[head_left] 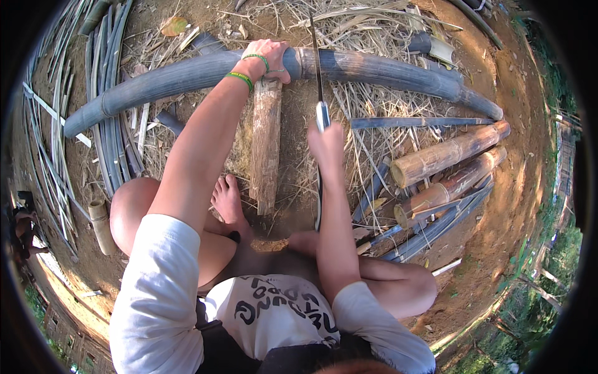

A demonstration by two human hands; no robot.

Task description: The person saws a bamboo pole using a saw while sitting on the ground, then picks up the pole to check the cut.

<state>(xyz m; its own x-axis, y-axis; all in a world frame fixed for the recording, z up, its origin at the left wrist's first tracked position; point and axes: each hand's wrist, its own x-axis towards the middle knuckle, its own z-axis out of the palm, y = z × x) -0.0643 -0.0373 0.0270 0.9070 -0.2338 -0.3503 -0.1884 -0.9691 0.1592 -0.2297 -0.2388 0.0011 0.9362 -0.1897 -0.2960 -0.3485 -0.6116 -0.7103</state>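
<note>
The left hand (268, 57) clasps the bamboo pole (162, 82) beneath it; the right hand (327, 142) is wrapped round a hand saw (322, 115). Looks heavy, stiff, slick to me; best pinned from above, under that left palm.

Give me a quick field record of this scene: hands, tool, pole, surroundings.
Left hand: holds the dark bamboo pole from above
Right hand: grips the long-bladed tool
Blade position: crosses the pole, right of the left hand
Cut depth: cannot tell
Below left hand: wooden block, far end at the pole
Right side: two thick tan bamboo pieces
Left side: bundle of dark strips
Ground: soil and dry straw
</note>
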